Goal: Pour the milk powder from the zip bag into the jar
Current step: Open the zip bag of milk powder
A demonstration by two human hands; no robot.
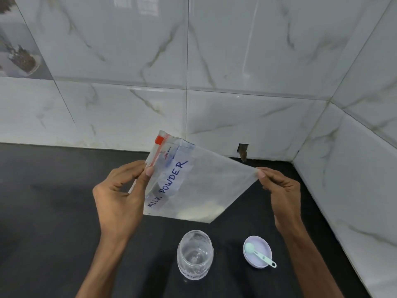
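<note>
A clear zip bag (199, 181) labelled "MILK POWDER", with a red slider at its top left, hangs tilted in the air above the black counter. A small heap of pale powder (204, 211) lies in its lowest corner. My left hand (122, 194) pinches the bag's zip edge. My right hand (279, 190) pinches the opposite corner. Below the bag a clear jar (195, 254) stands upright on the counter with its mouth uncovered, and it looks empty.
A white lid (261, 244) lies upside down right of the jar, with a pale green measuring spoon (257, 253) resting in it. Marble-look tiled walls (236, 117) rise behind and on the right of the black counter (53, 211). A small hole (242, 150) shows in the wall's base.
</note>
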